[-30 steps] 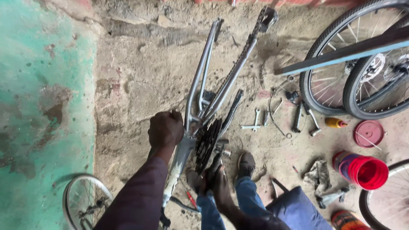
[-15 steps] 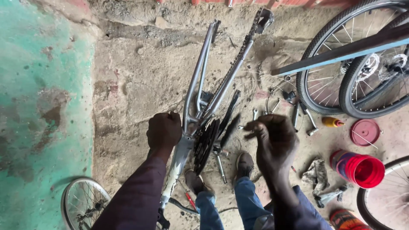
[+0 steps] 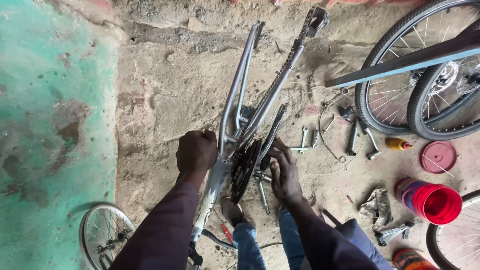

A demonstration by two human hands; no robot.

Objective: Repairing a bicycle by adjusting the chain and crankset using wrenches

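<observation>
Nearest the viewer, the person's shoe (image 3: 231,212) is planted just below the chainring (image 3: 243,169), the landmark here. The left hand (image 3: 196,151), left of the chainring, is closed tight around the silver bicycle frame (image 3: 240,95), which stands upright on the dirt floor. The right hand (image 3: 284,172), touching the chainring's right side, has its fingers loosely spread on the crank arm (image 3: 271,131). Greasy fingers could slide onto the chainring teeth, or the frame could twist out of a one-handed grip. Farther right, spanners (image 3: 303,141) lie scattered; beyond them stand wheels (image 3: 400,75).
</observation>
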